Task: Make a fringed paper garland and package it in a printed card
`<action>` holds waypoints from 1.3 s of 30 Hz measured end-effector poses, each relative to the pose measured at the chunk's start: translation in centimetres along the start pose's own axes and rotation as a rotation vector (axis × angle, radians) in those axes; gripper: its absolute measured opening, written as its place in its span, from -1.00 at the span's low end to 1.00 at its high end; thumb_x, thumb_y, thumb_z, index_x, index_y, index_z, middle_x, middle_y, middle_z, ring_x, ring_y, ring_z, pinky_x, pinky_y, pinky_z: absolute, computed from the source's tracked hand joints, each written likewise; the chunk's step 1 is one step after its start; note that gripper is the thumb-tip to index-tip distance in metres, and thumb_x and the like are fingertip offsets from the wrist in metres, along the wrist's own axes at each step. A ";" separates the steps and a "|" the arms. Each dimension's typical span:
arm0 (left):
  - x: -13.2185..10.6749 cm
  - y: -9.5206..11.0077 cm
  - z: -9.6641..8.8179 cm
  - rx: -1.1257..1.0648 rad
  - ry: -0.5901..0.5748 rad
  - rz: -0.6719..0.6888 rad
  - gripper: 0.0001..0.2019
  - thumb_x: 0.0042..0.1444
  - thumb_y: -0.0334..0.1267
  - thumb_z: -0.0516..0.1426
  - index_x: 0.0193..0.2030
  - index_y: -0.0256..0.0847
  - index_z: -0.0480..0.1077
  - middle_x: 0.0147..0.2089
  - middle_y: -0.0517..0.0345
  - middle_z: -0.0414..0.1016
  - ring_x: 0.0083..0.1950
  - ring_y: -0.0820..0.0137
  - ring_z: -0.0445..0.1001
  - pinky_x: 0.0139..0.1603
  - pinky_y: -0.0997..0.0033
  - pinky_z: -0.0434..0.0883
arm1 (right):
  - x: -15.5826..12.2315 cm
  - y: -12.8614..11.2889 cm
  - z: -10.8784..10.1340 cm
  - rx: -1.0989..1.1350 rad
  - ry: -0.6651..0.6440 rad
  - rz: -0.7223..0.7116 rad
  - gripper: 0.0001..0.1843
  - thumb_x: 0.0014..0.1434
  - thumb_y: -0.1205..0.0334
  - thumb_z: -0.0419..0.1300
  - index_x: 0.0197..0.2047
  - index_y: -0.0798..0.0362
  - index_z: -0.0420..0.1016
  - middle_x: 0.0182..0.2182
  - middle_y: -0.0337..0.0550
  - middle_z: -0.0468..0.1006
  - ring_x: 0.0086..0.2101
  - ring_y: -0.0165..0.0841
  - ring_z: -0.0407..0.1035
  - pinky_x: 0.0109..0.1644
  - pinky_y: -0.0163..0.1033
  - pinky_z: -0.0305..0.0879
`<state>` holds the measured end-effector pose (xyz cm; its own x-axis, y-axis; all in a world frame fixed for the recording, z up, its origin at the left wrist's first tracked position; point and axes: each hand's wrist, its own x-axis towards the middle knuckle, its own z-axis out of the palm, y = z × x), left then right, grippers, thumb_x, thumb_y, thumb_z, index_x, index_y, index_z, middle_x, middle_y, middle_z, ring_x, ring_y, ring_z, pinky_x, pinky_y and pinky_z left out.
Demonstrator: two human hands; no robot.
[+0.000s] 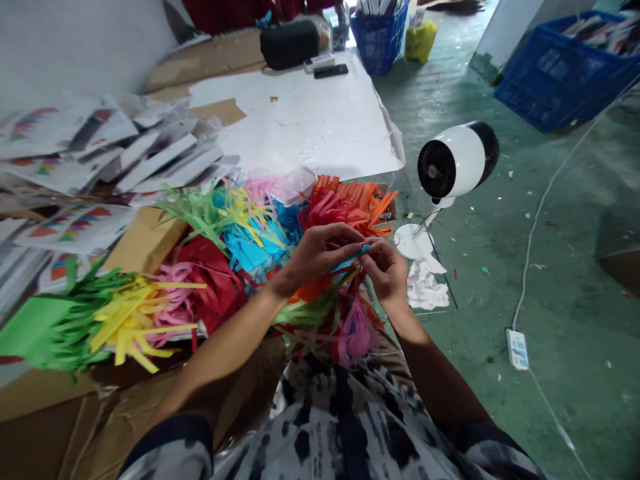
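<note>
Blue paper strip [365, 249] is pinched above multicoloured fringes [356, 330], left hand [320, 255] and right hand [390, 268] meeting with fingers nearly closed on it, likely for fine control; tissue bundles [257, 241] lie alongside, presumably for easy reach.

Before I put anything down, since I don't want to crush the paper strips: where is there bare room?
Middle of the white sheet, between black case and coloured paper strips. Green floor between white fan and power strip, though scraps dot it. Crowded: around the left hand and right hand, and at far left, with printed packs.
</note>
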<state>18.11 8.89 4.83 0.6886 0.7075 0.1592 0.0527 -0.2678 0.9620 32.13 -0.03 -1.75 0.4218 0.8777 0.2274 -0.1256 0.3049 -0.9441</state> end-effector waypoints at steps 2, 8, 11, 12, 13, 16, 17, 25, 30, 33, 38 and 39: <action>-0.2 0.0 0.1 0.030 0.021 0.014 -0.72 0.23 -0.06 0.38 -0.14 -0.27 0.65 -0.22 0.06 0.68 -0.24 0.42 0.61 -0.23 0.51 0.50 | 0.0 -0.1 -0.1 0.001 -0.023 0.017 -0.76 0.21 0.14 0.35 -0.37 -0.01 0.38 -0.20 -0.21 0.51 -0.29 -0.41 0.37 -0.28 -0.31 0.30; -0.6 0.2 0.1 0.071 0.049 0.033 -0.76 0.24 -0.09 0.37 -0.17 -0.26 0.64 -0.23 0.07 0.68 -0.23 0.41 0.62 -0.20 0.47 0.53 | 0.1 0.1 0.0 0.063 -0.008 0.011 -0.81 0.18 0.20 0.36 -0.36 -0.02 0.41 -0.29 -0.25 0.49 -0.36 -0.43 0.32 -0.32 -0.31 0.26; -0.9 0.4 0.2 0.000 0.039 -0.014 -0.76 0.23 -0.11 0.37 -0.14 -0.27 0.63 -0.20 0.06 0.68 -0.21 0.40 0.63 -0.18 0.47 0.56 | 0.1 0.3 0.1 0.059 0.010 0.006 -0.82 0.17 0.21 0.35 -0.36 -0.02 0.41 -0.28 -0.25 0.49 -0.35 -0.43 0.33 -0.31 -0.31 0.27; -1.0 0.4 0.2 -0.029 0.030 -0.028 -0.75 0.22 -0.12 0.39 -0.11 -0.27 0.62 -0.18 0.05 0.68 -0.19 0.39 0.64 -0.16 0.46 0.57 | 0.1 0.3 0.1 0.050 0.014 0.002 -0.82 0.17 0.21 0.35 -0.36 -0.02 0.40 -0.28 -0.24 0.49 -0.34 -0.43 0.33 -0.31 -0.31 0.27; -1.1 0.4 0.2 -0.048 0.021 -0.036 -0.74 0.20 -0.13 0.40 -0.09 -0.26 0.61 -0.15 0.05 0.68 -0.17 0.38 0.65 -0.13 0.44 0.59 | 0.1 0.3 0.1 0.036 0.017 -0.004 -0.82 0.18 0.20 0.34 -0.36 -0.02 0.39 -0.28 -0.24 0.49 -0.33 -0.42 0.33 -0.31 -0.31 0.27; -1.4 0.4 0.3 -0.015 0.025 -0.019 -0.74 0.18 -0.19 0.40 -0.06 -0.24 0.59 -0.11 0.07 0.68 -0.11 0.37 0.67 -0.05 0.42 0.61 | 0.0 0.3 0.1 -0.015 0.023 -0.017 -0.81 0.20 0.18 0.32 -0.36 -0.02 0.37 -0.26 -0.22 0.50 -0.30 -0.40 0.36 -0.27 -0.30 0.32; -1.4 0.4 0.4 0.022 0.041 -0.004 -0.77 0.20 -0.21 0.38 -0.06 -0.24 0.58 -0.12 0.09 0.67 -0.11 0.37 0.67 -0.05 0.43 0.61 | 0.0 0.3 0.1 -0.021 0.026 -0.021 -0.81 0.20 0.18 0.32 -0.36 -0.02 0.37 -0.25 -0.21 0.50 -0.29 -0.39 0.38 -0.25 -0.29 0.33; -1.4 0.1 1.5 0.586 0.239 0.314 -0.90 0.29 -0.41 0.22 -0.08 -0.19 0.51 -0.18 0.16 0.62 -0.19 0.43 0.62 -0.11 0.45 0.56 | 0.1 0.2 0.4 -0.025 0.017 -0.044 -0.80 0.21 0.21 0.33 -0.37 -0.02 0.37 -0.27 -0.22 0.49 -0.26 -0.38 0.40 -0.17 -0.25 0.36; -1.6 -0.1 1.7 0.791 0.240 0.528 -0.89 0.38 -0.38 0.18 -0.01 -0.17 0.48 -0.11 0.10 0.63 -0.10 0.40 0.63 -0.06 0.45 0.54 | 0.2 0.1 0.3 -0.024 0.021 -0.028 -0.79 0.22 0.20 0.32 -0.38 -0.02 0.37 -0.30 -0.23 0.48 -0.32 -0.39 0.36 -0.25 -0.27 0.31; -1.6 -0.4 1.6 0.817 0.245 0.574 -0.88 0.40 -0.39 0.17 0.03 -0.17 0.45 -0.10 0.08 0.63 -0.08 0.40 0.64 -0.06 0.46 0.53 | 0.3 -0.1 0.2 -0.063 0.018 -0.029 -0.76 0.21 0.15 0.35 -0.41 0.00 0.42 -0.25 -0.17 0.50 -0.24 -0.34 0.40 -0.25 -0.27 0.32; -1.5 -1.1 1.4 0.869 0.229 0.578 -0.85 0.41 -0.38 0.16 0.07 -0.17 0.44 -0.04 0.05 0.64 -0.07 0.37 0.65 -0.07 0.44 0.53 | 0.5 -0.1 0.0 -0.067 -0.004 -0.021 -0.74 0.19 0.11 0.38 -0.44 0.01 0.49 -0.17 -0.11 0.50 -0.14 -0.28 0.44 -0.15 -0.23 0.36; -1.5 -1.2 1.4 0.887 0.225 0.584 -0.84 0.41 -0.37 0.16 0.08 -0.17 0.44 -0.03 0.04 0.64 -0.06 0.36 0.65 -0.08 0.44 0.53 | 0.5 0.0 0.0 -0.050 -0.005 -0.017 -0.74 0.18 0.12 0.38 -0.45 0.01 0.48 -0.17 -0.12 0.50 -0.14 -0.28 0.44 -0.12 -0.22 0.37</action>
<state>18.03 7.21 3.14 0.6333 0.3966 0.6646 0.3262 -0.9155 0.2355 32.37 0.45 -1.65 0.4185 0.8747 0.2446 -0.0736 0.3010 -0.9508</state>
